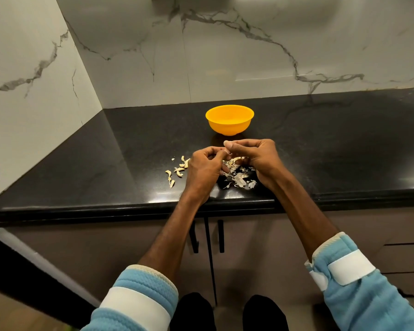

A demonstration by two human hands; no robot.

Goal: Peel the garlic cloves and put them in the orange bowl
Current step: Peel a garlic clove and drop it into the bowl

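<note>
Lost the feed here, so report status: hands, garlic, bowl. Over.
Left hand and right hand pinched together, clove hidden between them. Orange bowl behind them, no cloves visible inside. Peel scraps on the counter beneath; path to bowl open.

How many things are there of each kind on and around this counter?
Orange bowl: 1
Hands: 2, the left hand and the right hand
Garlic heaps: 2, the left heap and the heap under the hands; the pieces are too jumbled to count
Black cabinet handles: 2, the left handle and the right handle
Total: 7
</note>
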